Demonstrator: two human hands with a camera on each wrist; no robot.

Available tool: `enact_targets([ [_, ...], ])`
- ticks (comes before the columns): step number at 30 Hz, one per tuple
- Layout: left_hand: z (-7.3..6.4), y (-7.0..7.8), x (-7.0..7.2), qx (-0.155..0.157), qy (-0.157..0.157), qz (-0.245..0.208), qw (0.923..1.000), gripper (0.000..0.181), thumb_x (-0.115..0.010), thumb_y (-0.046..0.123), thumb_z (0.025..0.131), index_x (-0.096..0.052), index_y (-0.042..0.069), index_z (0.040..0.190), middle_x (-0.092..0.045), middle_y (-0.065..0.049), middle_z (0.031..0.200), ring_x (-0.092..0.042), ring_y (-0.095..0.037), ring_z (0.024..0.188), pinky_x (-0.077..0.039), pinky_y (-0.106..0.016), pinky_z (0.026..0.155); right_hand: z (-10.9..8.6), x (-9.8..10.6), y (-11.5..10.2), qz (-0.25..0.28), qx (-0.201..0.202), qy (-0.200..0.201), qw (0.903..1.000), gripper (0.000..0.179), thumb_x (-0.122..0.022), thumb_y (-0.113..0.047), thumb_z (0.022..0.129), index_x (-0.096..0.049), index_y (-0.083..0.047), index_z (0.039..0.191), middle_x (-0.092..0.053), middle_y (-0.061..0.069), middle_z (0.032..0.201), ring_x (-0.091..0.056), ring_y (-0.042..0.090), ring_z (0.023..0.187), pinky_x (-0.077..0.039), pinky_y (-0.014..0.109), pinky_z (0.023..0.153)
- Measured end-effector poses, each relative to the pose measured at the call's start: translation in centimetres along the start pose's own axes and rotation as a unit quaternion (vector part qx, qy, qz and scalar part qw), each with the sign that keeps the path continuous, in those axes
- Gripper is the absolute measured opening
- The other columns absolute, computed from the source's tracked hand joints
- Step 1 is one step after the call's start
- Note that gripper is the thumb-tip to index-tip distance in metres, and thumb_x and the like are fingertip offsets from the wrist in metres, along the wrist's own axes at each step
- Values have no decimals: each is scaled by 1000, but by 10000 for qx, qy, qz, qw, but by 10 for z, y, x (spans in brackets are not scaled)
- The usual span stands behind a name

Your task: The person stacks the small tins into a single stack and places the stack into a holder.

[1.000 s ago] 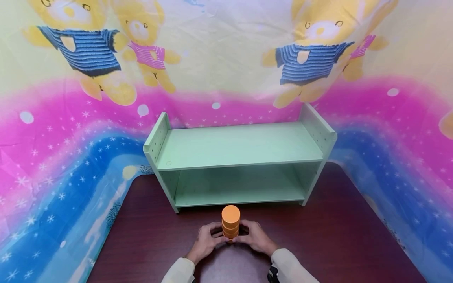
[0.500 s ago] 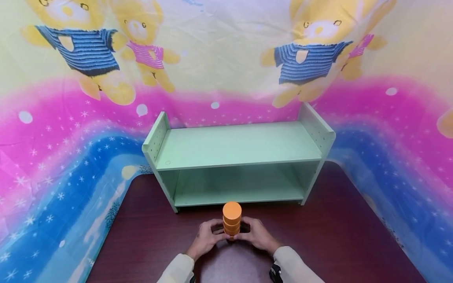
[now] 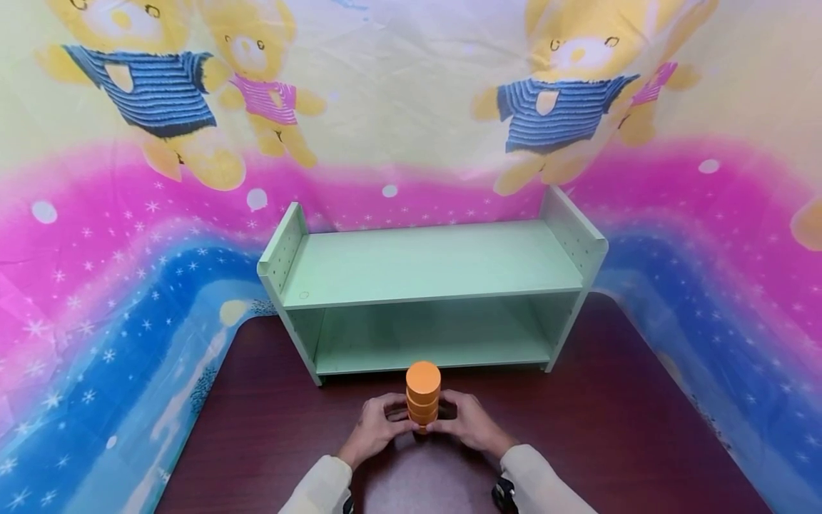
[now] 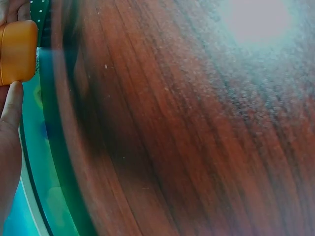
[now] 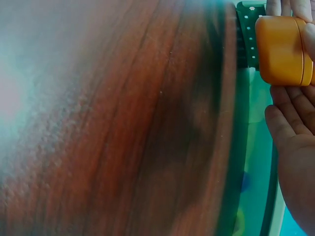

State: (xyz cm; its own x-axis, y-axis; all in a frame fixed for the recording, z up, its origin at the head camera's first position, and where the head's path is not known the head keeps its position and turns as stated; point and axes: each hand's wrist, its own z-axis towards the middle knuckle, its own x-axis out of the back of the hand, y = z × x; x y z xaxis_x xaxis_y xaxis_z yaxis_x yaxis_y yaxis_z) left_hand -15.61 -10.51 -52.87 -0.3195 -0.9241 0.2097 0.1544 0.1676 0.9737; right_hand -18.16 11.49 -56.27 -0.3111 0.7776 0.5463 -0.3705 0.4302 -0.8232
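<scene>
A stack of round orange pieces [image 3: 423, 389], like an upright cylinder with grooves around it, stands between my two hands in front of the shelf. My left hand [image 3: 377, 430] grips its left side, with thumb and fingers around the lower part. From the right, my right hand [image 3: 471, 425] holds it the same way. In the left wrist view the orange stack [image 4: 18, 51] shows at the left edge, partly cut off, with a fingertip against its end. The right wrist view has the orange stack [image 5: 280, 51] with a seam across it. Whether its base touches the table is unclear.
A pale green two-level shelf [image 3: 430, 264] stands at the back of the dark red wooden table [image 3: 616, 435], just beyond the stack. A backdrop cloth [image 3: 398, 107] printed with bears surrounds the table on the back and sides.
Both hands and the orange stack between them have shifted slightly away from me, toward the shelf, and a little right in the head view. The grip looks the same.
</scene>
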Motion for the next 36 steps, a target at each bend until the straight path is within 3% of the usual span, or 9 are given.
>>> enact_targets([
  [12, 4, 9, 2, -81, -92, 4, 9999, 41, -77, 1, 74, -61, -3, 111, -63, -17, 110, -62, -32, 99, -54, -36, 82, 0, 9, -9, -248, 74, 63, 9996, 55, -74, -46, 74, -62, -12, 116, -64, -5, 111, -57, 11, 105, -48, 38, 93],
  [36, 12, 36, 6, -216, -271, -52, 9994, 38, -77, -2, 73, -63, -2, 109, -63, -16, 109, -64, -29, 97, -55, -27, 79, 2, 29, -27, -256, 335, 229, 9988, 55, -74, -48, 73, -63, -15, 115, -64, -6, 112, -57, 12, 108, -48, 39, 94],
])
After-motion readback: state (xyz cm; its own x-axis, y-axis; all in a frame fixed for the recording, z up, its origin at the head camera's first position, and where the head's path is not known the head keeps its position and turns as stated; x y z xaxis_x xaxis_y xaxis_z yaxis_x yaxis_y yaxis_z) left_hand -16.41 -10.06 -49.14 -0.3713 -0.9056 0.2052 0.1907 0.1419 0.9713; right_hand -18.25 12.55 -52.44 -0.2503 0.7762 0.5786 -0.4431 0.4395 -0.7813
